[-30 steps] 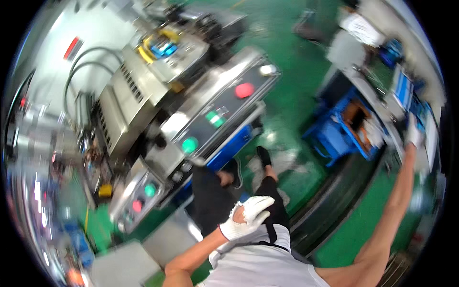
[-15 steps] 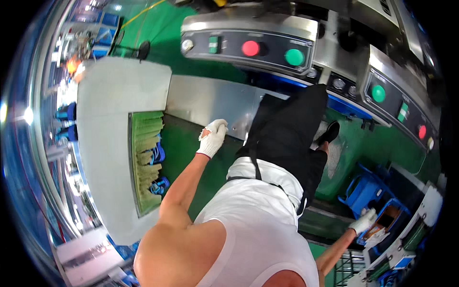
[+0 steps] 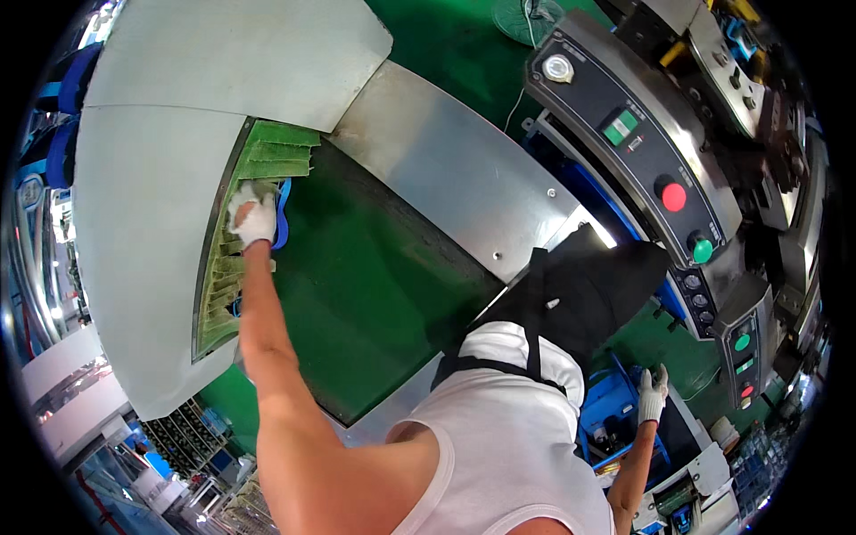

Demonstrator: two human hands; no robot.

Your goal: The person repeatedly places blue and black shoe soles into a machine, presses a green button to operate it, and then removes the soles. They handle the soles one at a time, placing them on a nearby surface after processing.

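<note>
My left hand (image 3: 255,219), in a white knitted glove, reaches into the green strip curtain (image 3: 278,159) that hangs across the opening of a grey housing (image 3: 160,205). Motion and the strips smear its fingers, so their grip is unclear. A curved blue piece (image 3: 283,214) shows right beside that hand, partly behind the strips; its kind I cannot make out. Low on the right, my right hand (image 3: 654,395), gloved in white too, is raised with its fingers apart and holds nothing. It is nearest to a blue plastic frame or crate (image 3: 611,397).
A green flat surface (image 3: 374,276) lies in front of the curtain, bordered by a bare metal plate (image 3: 446,165). Machine control panels with a red button (image 3: 672,196) and a green button (image 3: 702,251) stand at the right. A fan (image 3: 526,18) is at the far edge.
The view has turned, and the housing looks closer. My left hand has gone from beside the metal plate to the strip curtain. My right hand has come up from the blue crate, fingers spread.
</note>
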